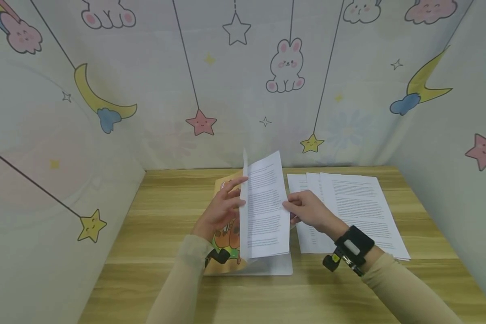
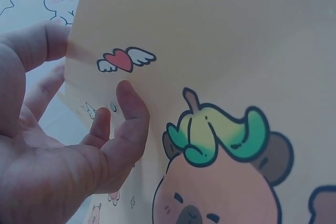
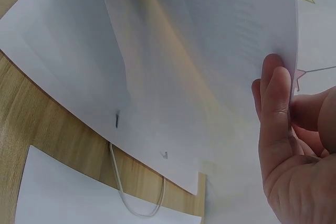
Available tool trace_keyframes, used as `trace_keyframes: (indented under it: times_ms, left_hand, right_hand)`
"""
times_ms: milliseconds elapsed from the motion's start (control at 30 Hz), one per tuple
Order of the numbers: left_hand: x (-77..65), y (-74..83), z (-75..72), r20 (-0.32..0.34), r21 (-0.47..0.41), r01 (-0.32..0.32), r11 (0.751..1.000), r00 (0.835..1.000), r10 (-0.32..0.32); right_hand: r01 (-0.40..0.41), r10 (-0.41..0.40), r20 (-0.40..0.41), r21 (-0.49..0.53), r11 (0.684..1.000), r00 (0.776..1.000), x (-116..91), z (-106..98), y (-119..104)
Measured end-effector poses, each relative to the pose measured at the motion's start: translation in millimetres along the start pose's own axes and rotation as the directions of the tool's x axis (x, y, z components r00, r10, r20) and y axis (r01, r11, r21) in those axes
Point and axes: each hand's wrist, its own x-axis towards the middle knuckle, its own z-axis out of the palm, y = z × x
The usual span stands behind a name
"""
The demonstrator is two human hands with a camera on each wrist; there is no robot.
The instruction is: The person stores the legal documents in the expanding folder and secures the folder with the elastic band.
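An open folder [image 1: 227, 265] with a yellow cartoon capybara cover lies in the middle of the table. My left hand [image 1: 223, 209] holds its raised cover [image 2: 210, 30] at the edge, two digits passing behind it and other curled fingers in front. With thumb and fingers my right hand [image 1: 309, 210] pinches the right edge of printed sheets [image 1: 267, 207], which stand tilted up over the folder. In the right wrist view, a pale elastic loop [image 3: 122, 195] hangs from the folder's white panel [image 3: 58, 51], under the sheets.
More printed sheets [image 1: 356, 198] lie overlapping on the right side of the wooden table [image 1: 146, 238]. Behind and beside the table rise white cloths [image 1: 162, 90] with hanging cartoon stars, moons and bunnies.
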Motion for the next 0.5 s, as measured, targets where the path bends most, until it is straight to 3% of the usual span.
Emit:
trace_keyframes:
  times_ms: [500]
  left_hand:
    - [0.0, -1.2, -0.7, 0.008, -0.029, -0.016, 0.999, 1.0, 0.017]
  right_hand:
    - [-0.052, 0.053, -0.05, 0.015, 0.999, 0.997, 1.0, 0.8, -1.4]
